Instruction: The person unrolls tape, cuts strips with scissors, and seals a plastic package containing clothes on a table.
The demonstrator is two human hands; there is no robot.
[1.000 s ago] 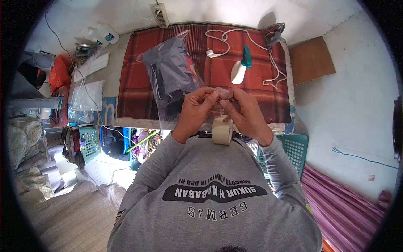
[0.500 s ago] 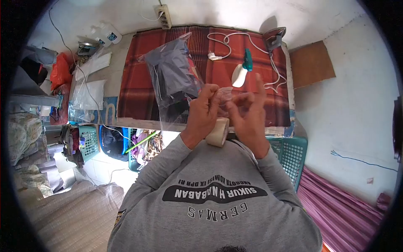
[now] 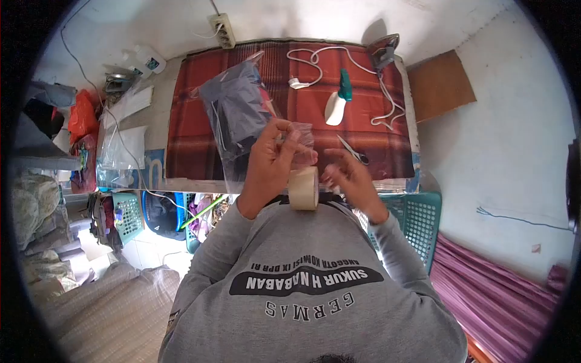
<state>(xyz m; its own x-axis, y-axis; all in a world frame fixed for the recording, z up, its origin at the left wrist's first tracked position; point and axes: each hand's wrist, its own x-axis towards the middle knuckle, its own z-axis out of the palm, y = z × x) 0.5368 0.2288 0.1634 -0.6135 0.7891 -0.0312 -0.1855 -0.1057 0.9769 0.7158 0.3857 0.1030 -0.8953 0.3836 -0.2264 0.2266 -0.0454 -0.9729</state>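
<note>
My left hand point(image 3: 270, 166) is closed, its thumb and fingers pinching crumpled clear plastic film point(image 3: 304, 138). Just below its fingertips is a wide roll of tape point(image 3: 304, 189), close against the front of the grey shirt; what supports it is hidden. To the right of the roll, my right hand point(image 3: 358, 186) has bent fingers held apart, with nothing visible in them. Scissors point(image 3: 354, 151) lie on the cloth just beyond it. Past my left hand lies a clear bag with folded dark clothing point(image 3: 233, 100).
A red plaid cloth point(image 3: 278, 54) covers the table. On it are a white spray bottle with a green head point(image 3: 334, 109), and an iron point(image 3: 383, 53) with its white cord point(image 3: 315, 57). Plastic sheets point(image 3: 124, 145) lie at left. A green basket point(image 3: 422, 227) stands below right.
My hands have moved apart, the right one lower and nearer me. Scissors that were hidden behind it now show. The tape roll appears slightly further left, and more clear film is visible at my left fingers.
</note>
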